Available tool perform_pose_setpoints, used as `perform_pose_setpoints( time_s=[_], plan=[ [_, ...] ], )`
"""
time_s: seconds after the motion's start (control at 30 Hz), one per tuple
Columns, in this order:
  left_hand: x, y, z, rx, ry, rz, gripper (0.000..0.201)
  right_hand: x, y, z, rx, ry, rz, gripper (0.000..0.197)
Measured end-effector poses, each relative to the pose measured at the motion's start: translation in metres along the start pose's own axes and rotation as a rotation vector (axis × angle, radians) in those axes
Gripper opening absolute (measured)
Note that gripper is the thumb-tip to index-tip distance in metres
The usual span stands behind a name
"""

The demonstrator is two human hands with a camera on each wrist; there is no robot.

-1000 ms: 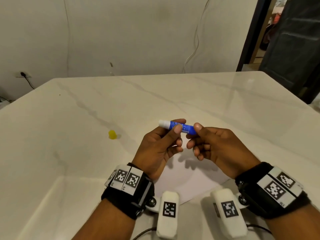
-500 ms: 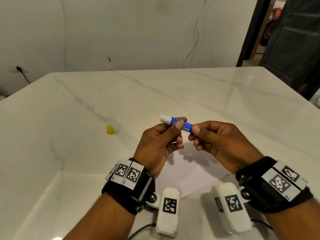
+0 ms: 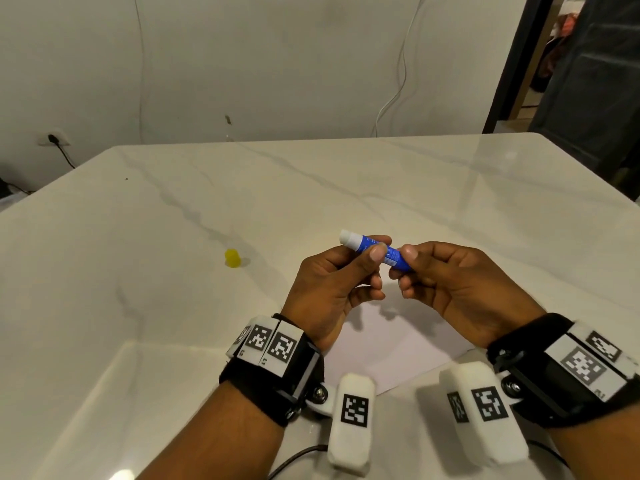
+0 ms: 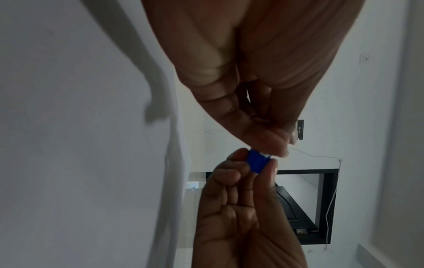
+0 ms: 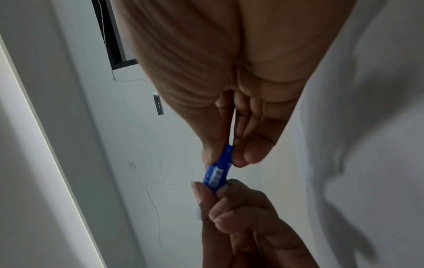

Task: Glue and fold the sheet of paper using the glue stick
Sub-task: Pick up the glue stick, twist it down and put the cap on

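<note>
A blue glue stick with its white glue tip bared is held level above the table, tip pointing left. My left hand pinches its barrel between thumb and fingers, and my right hand pinches the base end. In the wrist views the glue stick shows between both sets of fingertips. A white sheet of paper lies flat on the table under and just behind my hands. The yellow cap stands on the table to the left, apart from both hands.
The white marble table reaches to a pale wall with a socket and hanging cables. A dark doorway stands at the right. Cables trail off the table's near edge by my wrists.
Both hands have kept their pinch on the glue stick and stayed close together. The camera view tilted a little, so the table sits lower in the picture.
</note>
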State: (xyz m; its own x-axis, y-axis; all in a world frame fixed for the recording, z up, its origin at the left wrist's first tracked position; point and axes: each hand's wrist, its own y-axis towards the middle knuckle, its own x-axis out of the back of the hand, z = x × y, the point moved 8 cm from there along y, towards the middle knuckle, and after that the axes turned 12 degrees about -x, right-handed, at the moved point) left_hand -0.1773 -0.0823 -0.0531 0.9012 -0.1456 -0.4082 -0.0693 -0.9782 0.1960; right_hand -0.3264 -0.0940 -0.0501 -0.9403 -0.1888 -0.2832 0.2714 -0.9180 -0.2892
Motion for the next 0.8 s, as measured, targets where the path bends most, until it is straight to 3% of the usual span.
perform_pose_setpoints(
  time_s=[0.13,0.33,0.63,0.8],
  plan=[
    [0.0006,0.0004,0.0008,-0.003,0.004,0.001,0.032,0.0022,0.0015,0.0018,0.017,0.019,-0.001,0.038],
    [-0.0007,-0.0013,0.0008,-0.005,-0.008,0.015,0.024,-0.0008,0.0007,-0.0065,-0.092,0.008,0.007,0.035],
    [0.0001,-0.0005,0.0023,-0.003,-0.006,0.015,0.024,0.0008,0.0002,0.0017,0.020,0.002,0.006,0.034],
    [-0.0006,-0.0013,0.0017,-0.013,-0.011,0.018,0.023,0.0005,0.0007,-0.0016,-0.032,0.027,0.022,0.039]
  ],
)
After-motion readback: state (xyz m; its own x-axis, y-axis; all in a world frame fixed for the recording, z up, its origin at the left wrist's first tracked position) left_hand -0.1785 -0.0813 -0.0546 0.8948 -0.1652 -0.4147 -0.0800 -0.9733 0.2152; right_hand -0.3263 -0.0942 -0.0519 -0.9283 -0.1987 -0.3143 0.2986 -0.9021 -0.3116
